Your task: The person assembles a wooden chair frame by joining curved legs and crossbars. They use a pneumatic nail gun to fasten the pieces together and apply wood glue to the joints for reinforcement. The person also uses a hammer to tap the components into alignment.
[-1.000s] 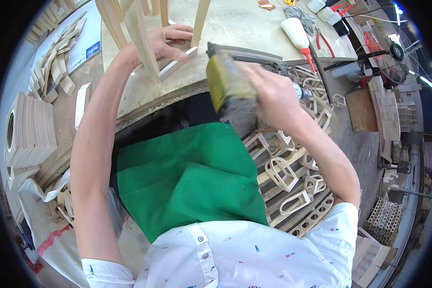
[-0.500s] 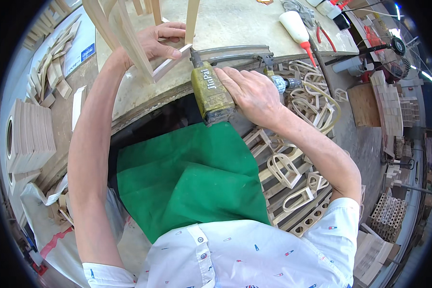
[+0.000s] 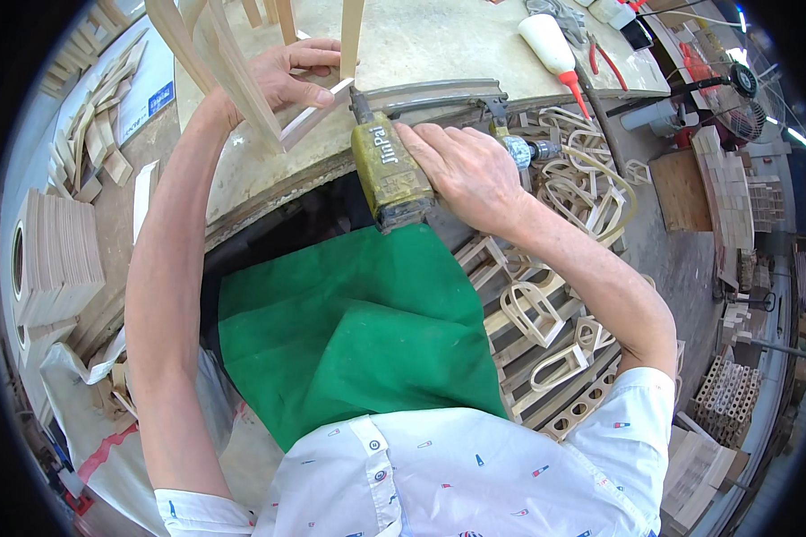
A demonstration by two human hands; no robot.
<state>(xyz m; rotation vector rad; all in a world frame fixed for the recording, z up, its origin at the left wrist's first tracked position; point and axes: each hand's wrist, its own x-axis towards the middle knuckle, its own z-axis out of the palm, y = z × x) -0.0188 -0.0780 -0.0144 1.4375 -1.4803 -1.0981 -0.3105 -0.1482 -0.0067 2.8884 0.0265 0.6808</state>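
Observation:
A pale wooden frame (image 3: 258,115) with long curved legs stands on the worktable. My left hand (image 3: 288,79) grips its short lower crosspiece, thumb along the near side and fingers reaching behind it. A yellow, scuffed air nail gun (image 3: 389,170) is in my right hand (image 3: 467,170), whose fingers wrap the handle, so the trigger is hidden. The gun's narrow nose touches or nearly touches the joint between the crosspiece and the right leg. An air hose (image 3: 625,210) runs from the gun's fitting on the right.
On the worktable (image 3: 430,54) lie a white glue bottle (image 3: 546,45) with a red nozzle and red-handled pliers (image 3: 607,67). Wood strips (image 3: 98,134) and stacked boards (image 3: 63,255) are at left. Several small arched wooden frames (image 3: 533,313) are piled at right. A green cloth (image 3: 358,340) covers my lap.
The wooden frame, both hands and the nail gun have shifted slightly left together. The gun's nose stays at the same joint, and both grips are unchanged.

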